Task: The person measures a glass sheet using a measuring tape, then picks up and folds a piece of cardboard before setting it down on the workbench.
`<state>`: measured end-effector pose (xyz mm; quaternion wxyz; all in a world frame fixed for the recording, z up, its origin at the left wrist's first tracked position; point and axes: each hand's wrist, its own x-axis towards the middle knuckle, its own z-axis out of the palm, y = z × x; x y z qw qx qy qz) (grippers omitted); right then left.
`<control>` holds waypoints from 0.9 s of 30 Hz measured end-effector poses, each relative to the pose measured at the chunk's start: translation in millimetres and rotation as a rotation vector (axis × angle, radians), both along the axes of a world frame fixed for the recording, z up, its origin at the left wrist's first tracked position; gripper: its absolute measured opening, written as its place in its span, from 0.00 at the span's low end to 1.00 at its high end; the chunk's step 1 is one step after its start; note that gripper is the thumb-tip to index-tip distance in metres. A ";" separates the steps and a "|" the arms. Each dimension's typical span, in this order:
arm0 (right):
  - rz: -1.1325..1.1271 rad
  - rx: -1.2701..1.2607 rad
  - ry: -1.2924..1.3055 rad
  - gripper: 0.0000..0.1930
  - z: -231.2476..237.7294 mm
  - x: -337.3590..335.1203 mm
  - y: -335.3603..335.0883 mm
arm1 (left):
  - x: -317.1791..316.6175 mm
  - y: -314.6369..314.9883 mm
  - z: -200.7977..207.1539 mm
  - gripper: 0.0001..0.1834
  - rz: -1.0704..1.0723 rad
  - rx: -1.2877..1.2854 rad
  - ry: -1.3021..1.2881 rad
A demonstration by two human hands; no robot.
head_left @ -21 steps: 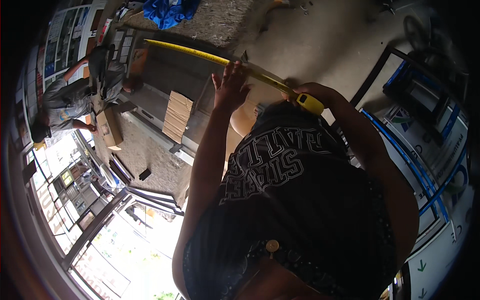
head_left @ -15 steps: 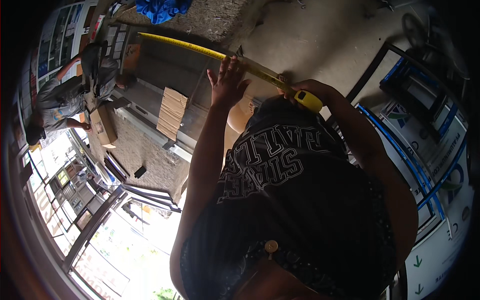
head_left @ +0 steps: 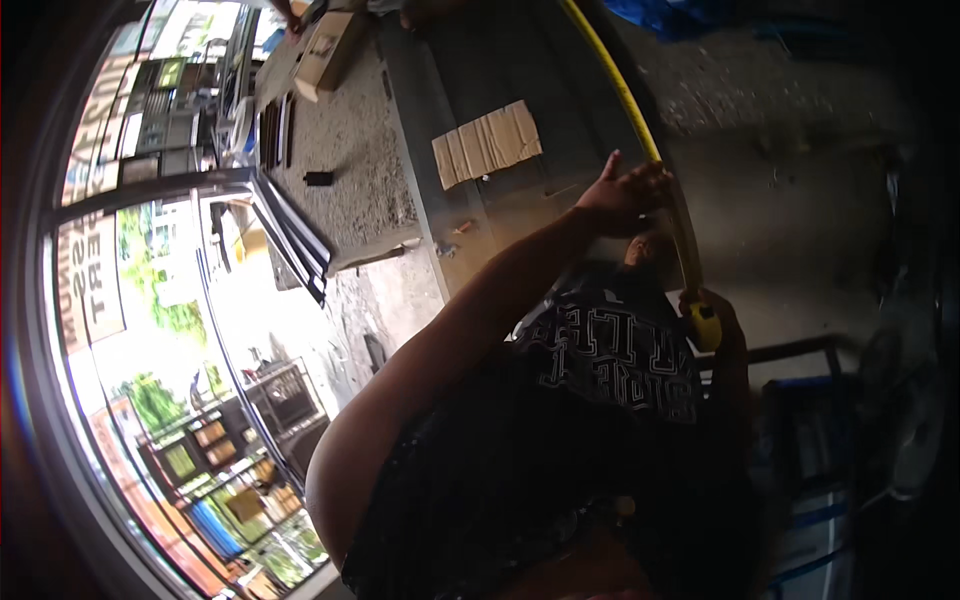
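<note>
Over the dark surface [head_left: 470, 70], the yellow tape measure [head_left: 640, 130] runs taut from its case, gripped in the right hand [head_left: 712, 318], past the left hand [head_left: 622, 188], whose fingers pinch the blade, best kept flat, straight and steady for a true reading.

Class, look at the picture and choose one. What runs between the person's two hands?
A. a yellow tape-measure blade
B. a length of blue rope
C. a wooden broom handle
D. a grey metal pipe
A. A thin yellow tape-measure blade passes under the left hand and runs down to the yellow tape case held in the right hand, stretched over a dark board.
</note>
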<state>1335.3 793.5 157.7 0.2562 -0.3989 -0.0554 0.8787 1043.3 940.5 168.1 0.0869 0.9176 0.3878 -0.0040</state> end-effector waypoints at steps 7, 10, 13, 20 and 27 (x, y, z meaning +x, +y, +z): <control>0.004 -0.023 -0.065 0.18 34.9 -12.0 9.2 | -4.0 2.5 4.4 0.30 -0.014 0.019 -0.049; -0.038 -0.032 -0.087 0.19 38.6 -15.5 7.4 | -3.2 0.5 1.5 0.30 -0.003 -0.013 -0.096; -0.080 0.066 -0.070 0.20 42.9 -18.1 5.9 | 3.1 2.5 8.2 0.29 -0.053 -0.032 0.037; -0.193 0.192 -0.225 0.18 -2.1 2.0 -15.8 | 1.0 6.2 9.6 0.29 0.040 -0.002 0.041; 0.040 0.134 -0.168 0.13 -4.6 12.4 -3.2 | 19.2 10.4 14.2 0.30 -0.023 0.003 0.063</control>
